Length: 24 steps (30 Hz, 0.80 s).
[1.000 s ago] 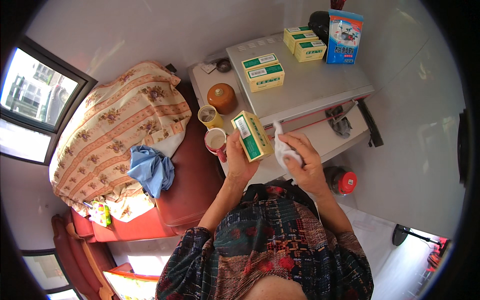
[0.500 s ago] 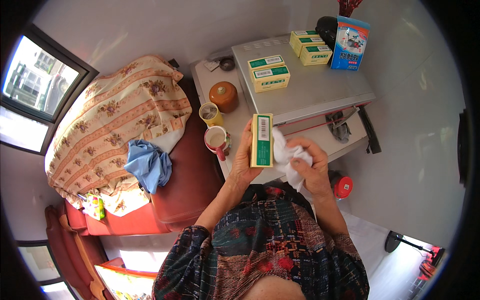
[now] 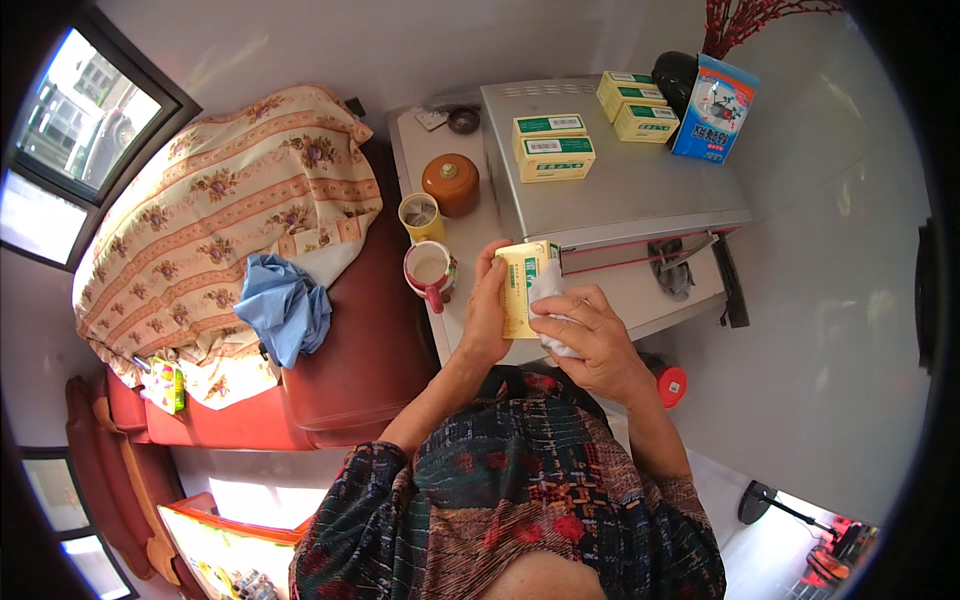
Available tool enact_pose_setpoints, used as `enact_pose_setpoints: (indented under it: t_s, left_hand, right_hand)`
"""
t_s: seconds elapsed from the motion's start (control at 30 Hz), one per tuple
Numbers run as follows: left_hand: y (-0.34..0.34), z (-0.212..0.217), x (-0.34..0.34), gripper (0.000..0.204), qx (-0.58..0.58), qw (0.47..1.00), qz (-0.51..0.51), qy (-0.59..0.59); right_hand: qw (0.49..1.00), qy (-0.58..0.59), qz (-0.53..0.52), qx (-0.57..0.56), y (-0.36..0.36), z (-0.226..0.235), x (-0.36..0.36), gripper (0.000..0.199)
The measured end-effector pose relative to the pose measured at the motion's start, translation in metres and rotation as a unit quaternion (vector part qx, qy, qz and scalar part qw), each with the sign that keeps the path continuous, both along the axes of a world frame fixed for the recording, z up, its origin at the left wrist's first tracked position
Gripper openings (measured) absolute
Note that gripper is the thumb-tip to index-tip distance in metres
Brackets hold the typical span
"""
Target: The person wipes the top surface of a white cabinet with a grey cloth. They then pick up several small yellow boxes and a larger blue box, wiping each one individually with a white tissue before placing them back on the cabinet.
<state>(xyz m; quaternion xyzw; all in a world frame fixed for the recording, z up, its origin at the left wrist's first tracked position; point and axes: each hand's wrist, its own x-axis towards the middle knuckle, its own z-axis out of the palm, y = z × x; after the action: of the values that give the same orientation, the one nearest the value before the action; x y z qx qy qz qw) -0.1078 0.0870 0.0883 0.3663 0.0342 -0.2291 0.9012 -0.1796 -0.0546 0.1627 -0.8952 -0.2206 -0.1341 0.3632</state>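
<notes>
My left hand (image 3: 487, 315) grips a yellow and green carton (image 3: 517, 290) by its left side, holding it up in front of my body. A crumpled white cloth (image 3: 546, 290) is bunched in my right hand (image 3: 597, 345), and it presses against the right part of the carton's broad face. My right fingers are curled over the cloth. Beyond my hands, two similar cartons (image 3: 556, 160) sit together on a silver metal cabinet (image 3: 610, 205). Several more cartons (image 3: 642, 122) stand farther right on it.
A blue packet (image 3: 715, 110) leans by a black round object (image 3: 674, 80) at the cabinet's back right. Left of it stand a brown lidded pot (image 3: 451, 188), a yellow cup (image 3: 424, 222) and a red-handled mug (image 3: 428, 265). A red sofa (image 3: 350, 370) holds a blue cloth (image 3: 284, 308).
The carton has turned from its narrow green side to its broad yellow face. The white cloth, held beside it before, now lies against it. My view has shifted slightly.
</notes>
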Motion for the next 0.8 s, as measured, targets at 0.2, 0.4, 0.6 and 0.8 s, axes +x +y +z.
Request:
enact_pose_setpoints:
  t_s: [0.2, 0.4, 0.6, 0.8]
  left_hand:
    - [-0.003, -0.007, -0.004, 0.032, 0.141, 0.983, 0.004, -0.121]
    - [-0.01, 0.007, -0.009, 0.055, 0.033, 0.997, 0.025, -0.069]
    - [0.01, -0.006, -0.008, 0.08, -0.039, 0.996, -0.069, -0.044]
    - [0.004, 0.006, -0.005, 0.085, -0.026, 0.998, -0.05, -0.008]
  right_hand:
    - [0.97, -0.121, -0.078, -0.197, 0.007, 0.004, 0.025, 0.034]
    - [0.946, -0.163, -0.052, -0.274, 0.021, -0.002, 0.037, 0.024]
    - [0.96, -0.073, 0.062, -0.263, 0.029, -0.003, 0.022, 0.024]
    - [0.961, -0.118, -0.021, -0.248, 0.028, 0.0, 0.046, 0.024]
